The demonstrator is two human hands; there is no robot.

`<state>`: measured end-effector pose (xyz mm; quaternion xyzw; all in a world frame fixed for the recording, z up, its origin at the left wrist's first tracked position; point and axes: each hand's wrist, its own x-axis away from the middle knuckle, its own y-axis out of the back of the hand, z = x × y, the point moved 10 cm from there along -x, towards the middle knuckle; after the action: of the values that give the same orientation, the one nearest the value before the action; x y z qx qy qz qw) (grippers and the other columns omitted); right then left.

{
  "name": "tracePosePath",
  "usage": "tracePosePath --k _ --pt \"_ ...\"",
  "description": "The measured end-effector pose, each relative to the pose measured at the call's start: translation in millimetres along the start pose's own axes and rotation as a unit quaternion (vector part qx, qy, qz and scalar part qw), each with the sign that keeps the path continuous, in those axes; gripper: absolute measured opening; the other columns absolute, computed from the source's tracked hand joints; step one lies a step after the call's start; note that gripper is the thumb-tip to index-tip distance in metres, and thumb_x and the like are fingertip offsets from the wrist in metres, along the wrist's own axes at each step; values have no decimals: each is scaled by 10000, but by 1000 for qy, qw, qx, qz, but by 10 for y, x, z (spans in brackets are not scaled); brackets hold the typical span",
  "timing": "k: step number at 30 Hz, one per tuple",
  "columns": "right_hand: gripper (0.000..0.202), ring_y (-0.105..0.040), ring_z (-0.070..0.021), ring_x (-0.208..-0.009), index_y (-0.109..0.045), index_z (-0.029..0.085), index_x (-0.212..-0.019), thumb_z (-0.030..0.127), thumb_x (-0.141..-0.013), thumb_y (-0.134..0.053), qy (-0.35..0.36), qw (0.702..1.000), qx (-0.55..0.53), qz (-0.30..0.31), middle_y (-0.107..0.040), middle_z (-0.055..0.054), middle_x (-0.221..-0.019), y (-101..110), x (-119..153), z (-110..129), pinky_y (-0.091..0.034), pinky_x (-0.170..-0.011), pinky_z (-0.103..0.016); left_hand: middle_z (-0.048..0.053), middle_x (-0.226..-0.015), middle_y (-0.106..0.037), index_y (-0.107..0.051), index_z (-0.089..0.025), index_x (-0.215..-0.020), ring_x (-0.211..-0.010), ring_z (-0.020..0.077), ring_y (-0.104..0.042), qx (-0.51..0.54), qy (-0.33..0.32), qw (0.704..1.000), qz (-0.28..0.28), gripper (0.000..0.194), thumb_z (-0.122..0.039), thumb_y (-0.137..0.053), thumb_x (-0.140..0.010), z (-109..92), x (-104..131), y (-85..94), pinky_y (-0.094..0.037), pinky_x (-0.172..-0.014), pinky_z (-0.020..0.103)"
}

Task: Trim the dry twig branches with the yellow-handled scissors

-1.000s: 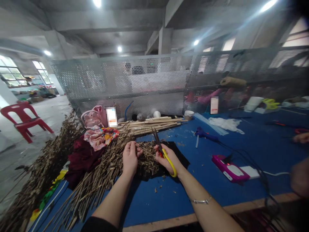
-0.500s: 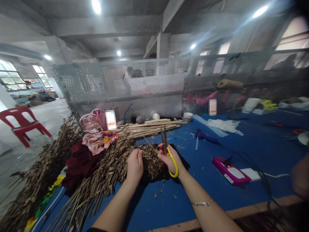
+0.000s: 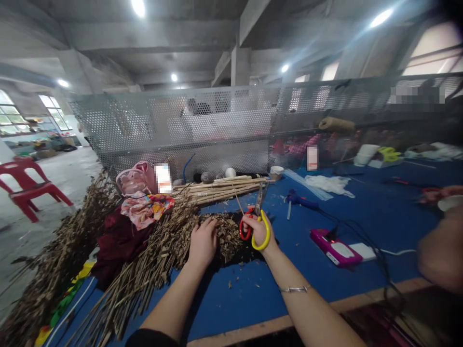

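Observation:
My right hand (image 3: 261,232) is closed around a pair of scissors (image 3: 268,226) with one red and one yellow handle, blades pointing up and away. A thin stick (image 3: 238,202) rises beside its fingertips; I cannot tell if it is gripped. Flat on crumbled dry leaves (image 3: 228,236) lies my left hand (image 3: 203,241), fingers stretched and slightly apart. The leaves are heaped on a black sheet (image 3: 249,253). Just left of that hand is a bundle of dried leafy stalks (image 3: 159,248), its bare stems toward the front edge.
Pale sticks (image 3: 224,190) lie along the perforated metal screen (image 3: 217,130). A blue glue gun (image 3: 302,200), white gloves (image 3: 327,184) and a magenta device (image 3: 334,248) with cables are on the blue table (image 3: 253,313). Another person's blurred arm (image 3: 441,250) reaches in at right.
My left hand has gone from curled fingers to stretched fingers on the leaves. In my right hand the scissors have turned, showing both handles. The view has shifted slightly.

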<state>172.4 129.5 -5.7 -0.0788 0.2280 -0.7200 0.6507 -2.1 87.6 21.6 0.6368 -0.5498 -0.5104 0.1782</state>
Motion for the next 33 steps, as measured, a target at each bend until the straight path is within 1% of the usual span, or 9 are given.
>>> tracePosePath --k 4,7,13,15,17,20,27,30,33 --pt "389 -450 -71 -417 -447 217 -947 213 -613 -646 -19 1000 -1 18 -496 82 -574 -51 27 -25 -377 -370 -184 83 -1163 -561 -562 -174 -1096 -1083 173 -496 55 28 995 -79 401 -55 -346 -779 181 0 204 -366 -957 357" --pt "400 -452 -71 -422 -446 218 -960 213 -614 -648 -16 1000 3 22 -501 79 -580 -58 28 -25 -381 -376 -184 79 -1112 -585 -589 -166 -1051 -1057 182 -507 76 27 993 -85 457 13 -346 -707 205 5 268 -349 -971 388" --pt "395 -450 -60 -432 -433 218 -986 229 -643 -629 -64 991 -3 116 -518 72 -604 -258 113 -108 -367 -380 -162 86 -1022 -617 -612 -167 -1008 -979 181 -544 236 50 964 -109 269 -195 -445 -798 59 63 329 -389 -917 354" --pt "395 -453 -61 -431 -432 220 -996 221 -650 -623 -93 980 6 178 -526 66 -626 -417 230 -150 -365 -375 -164 83 -948 -641 -610 -159 -1002 -863 169 -588 361 118 923 -58 289 -314 -462 -807 75 82 157 -450 -816 323" --pt "365 -454 -64 -421 -448 213 -972 215 -651 -623 -113 963 28 242 -531 63 -614 -589 381 -184 -375 -382 -175 77 -876 -650 -579 -150 -1034 -730 153 -603 496 194 847 -1 378 -417 -465 -793 68 131 -70 -485 -661 284" --pt "298 -441 -61 -399 -483 194 -916 221 -653 -621 -120 944 72 298 -530 60 -572 -768 555 -212 -378 -391 -178 73 -839 -641 -575 -130 -990 -640 125 -585 605 227 763 23 411 -461 -510 -754 9 166 -216 -464 -567 235" --pt "441 -534 -129 -450 -372 224 -1138 453 -766 -428 -217 936 -64 270 -583 2 -610 -724 517 -229 -423 -451 -244 -51 -571 -454 -516 -154 -799 -523 56 -483 700 240 661 -123 279 -428 -535 -750 282 130 13 -432 -562 197" --pt "490 -529 -148 -464 -356 252 -1187 532 -787 -318 -240 924 -93 281 -564 2 -604 -703 493 -167 -401 -449 -254 -97 -502 -283 -500 -157 -794 -375 12 -268 700 255 664 -62 289 -438 -542 -741 224 113 -53 -265 -380 131" --pt "497 -478 -139 -471 -384 257 -1182 551 -792 -293 -236 927 -116 266 -503 24 -569 -688 463 -111 -382 -459 -249 -92 -519 -299 -508 -150 -803 -364 6 -213 647 285 707 18 330 -462 -562 -709 146 172 -215 -146 -340 128"
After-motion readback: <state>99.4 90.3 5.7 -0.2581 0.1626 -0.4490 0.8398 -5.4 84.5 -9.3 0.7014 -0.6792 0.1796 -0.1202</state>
